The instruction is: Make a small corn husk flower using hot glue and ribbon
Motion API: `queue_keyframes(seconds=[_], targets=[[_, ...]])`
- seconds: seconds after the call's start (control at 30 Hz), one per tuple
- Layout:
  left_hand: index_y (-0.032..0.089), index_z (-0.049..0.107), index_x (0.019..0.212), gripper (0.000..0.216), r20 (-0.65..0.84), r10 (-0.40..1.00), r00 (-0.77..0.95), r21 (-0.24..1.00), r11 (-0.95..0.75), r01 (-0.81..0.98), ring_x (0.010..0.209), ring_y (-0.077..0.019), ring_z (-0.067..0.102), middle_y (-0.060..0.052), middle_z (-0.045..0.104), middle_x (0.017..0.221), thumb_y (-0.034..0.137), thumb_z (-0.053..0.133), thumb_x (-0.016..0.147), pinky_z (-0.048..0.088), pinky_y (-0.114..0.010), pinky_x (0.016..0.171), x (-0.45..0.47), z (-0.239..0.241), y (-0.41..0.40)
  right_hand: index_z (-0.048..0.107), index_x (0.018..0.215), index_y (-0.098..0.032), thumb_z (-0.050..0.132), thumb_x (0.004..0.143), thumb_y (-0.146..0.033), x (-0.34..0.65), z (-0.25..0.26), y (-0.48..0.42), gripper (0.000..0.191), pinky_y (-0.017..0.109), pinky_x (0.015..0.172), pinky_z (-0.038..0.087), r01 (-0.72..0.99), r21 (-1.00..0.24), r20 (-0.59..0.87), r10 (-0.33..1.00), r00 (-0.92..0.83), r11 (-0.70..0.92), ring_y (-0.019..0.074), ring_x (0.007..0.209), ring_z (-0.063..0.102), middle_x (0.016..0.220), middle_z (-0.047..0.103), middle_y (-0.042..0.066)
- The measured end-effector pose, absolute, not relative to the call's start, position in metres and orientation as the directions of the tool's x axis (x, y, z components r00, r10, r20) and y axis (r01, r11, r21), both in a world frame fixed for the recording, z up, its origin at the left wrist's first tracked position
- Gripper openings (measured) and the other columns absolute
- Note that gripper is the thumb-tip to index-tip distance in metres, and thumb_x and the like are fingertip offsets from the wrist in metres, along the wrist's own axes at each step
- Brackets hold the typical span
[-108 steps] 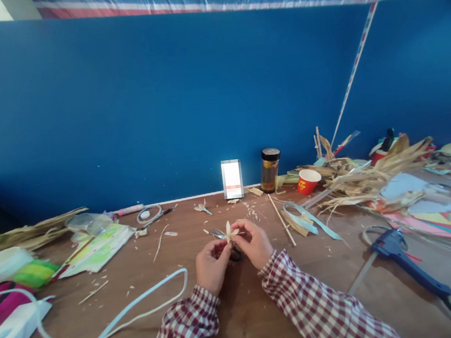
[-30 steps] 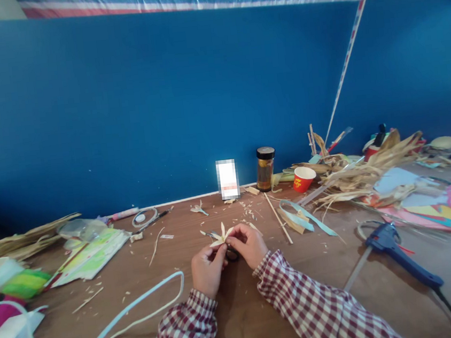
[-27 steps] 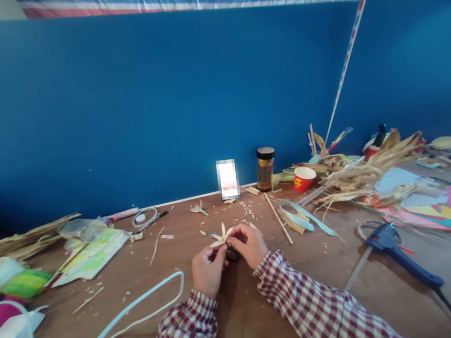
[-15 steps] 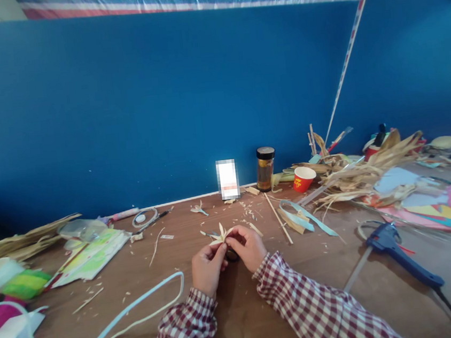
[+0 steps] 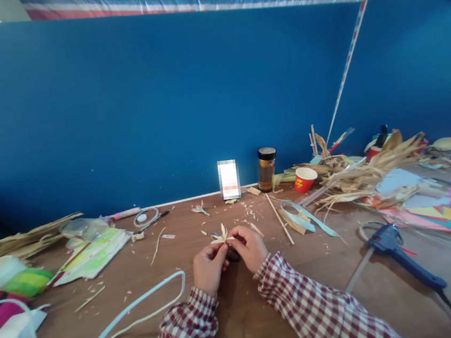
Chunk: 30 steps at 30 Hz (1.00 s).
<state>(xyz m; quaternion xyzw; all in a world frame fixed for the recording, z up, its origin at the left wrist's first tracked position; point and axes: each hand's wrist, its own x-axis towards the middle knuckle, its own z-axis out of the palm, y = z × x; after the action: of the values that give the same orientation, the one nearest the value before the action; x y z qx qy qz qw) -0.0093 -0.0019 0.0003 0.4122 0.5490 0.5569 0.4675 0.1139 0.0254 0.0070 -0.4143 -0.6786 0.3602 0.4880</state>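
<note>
My left hand (image 5: 208,265) and my right hand (image 5: 248,246) meet over the middle of the brown table (image 5: 241,318). Both pinch a small pale flower made of dried husk strips (image 5: 221,236), its pointed petals sticking up between the fingertips. Dark scissors (image 5: 231,254) lie on the table just under and between the hands, mostly hidden. Both arms wear red-and-white checked sleeves.
A blue glue gun (image 5: 404,260) lies at right, with a husk pile (image 5: 366,173), a red paper cup (image 5: 304,179) and a brown jar (image 5: 266,169) behind. Light-blue strips (image 5: 309,218) and a thin stick (image 5: 279,218) lie nearby. A pale cord (image 5: 116,317) loops at left beside paper sheets (image 5: 93,250).
Both hands stay on the husk flower and have turned it slightly between the fingertips. The view has shifted a little; nothing else on the table has moved.
</note>
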Motion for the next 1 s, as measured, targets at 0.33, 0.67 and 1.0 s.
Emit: queue_keyframes(seconds=[0.33, 0.67, 1.0], targets=[[0.011, 0.067, 0.075, 0.032, -0.053, 0.976, -0.213, 0.998, 0.042, -0.053, 0.04, -0.0075, 0.049, 0.001, 0.059, 0.05, 0.038, 0.07, 0.06, 0.038, -0.018, 0.039, -0.0097, -0.0022, -0.0019, 0.06, 0.074, -0.019, 0.051, 0.081, -0.027, 0.116, 0.0063, 0.0247, 0.014, 0.025, 0.064, 0.043, 0.339, -0.84, 0.384, 0.906, -0.179, 0.424, 0.0149, 0.071, 0.056, 0.074, 0.062, 0.002], [0.009, 0.067, 0.078, 0.034, -0.029, 0.976, -0.217, 0.999, 0.034, 0.018, 0.04, -0.0084, 0.049, 0.002, 0.057, 0.045, 0.039, 0.068, 0.062, 0.038, -0.018, 0.04, -0.0119, -0.0059, -0.0009, 0.064, 0.07, -0.017, 0.059, 0.074, -0.028, 0.113, 0.01, 0.0227, 0.013, 0.022, 0.056, 0.045, 0.277, -0.925, 0.238, 0.965, -0.107, 0.259, 0.013, 0.059, 0.058, 0.064, 0.065, 0.002], [0.009, 0.069, 0.082, 0.035, 0.017, 0.98, -0.199, 0.998, -0.006, 0.057, 0.044, -0.0107, 0.053, -0.003, 0.064, 0.053, 0.037, 0.067, 0.062, 0.041, -0.02, 0.043, -0.0139, -0.0053, -0.0003, 0.066, 0.073, -0.018, 0.055, 0.078, -0.033, 0.1132, 0.0062, 0.023, 0.019, 0.023, 0.057, 0.045, 0.31, -0.905, 0.254, 0.954, -0.161, 0.293, 0.0139, 0.062, 0.06, 0.069, 0.068, 0.003]])
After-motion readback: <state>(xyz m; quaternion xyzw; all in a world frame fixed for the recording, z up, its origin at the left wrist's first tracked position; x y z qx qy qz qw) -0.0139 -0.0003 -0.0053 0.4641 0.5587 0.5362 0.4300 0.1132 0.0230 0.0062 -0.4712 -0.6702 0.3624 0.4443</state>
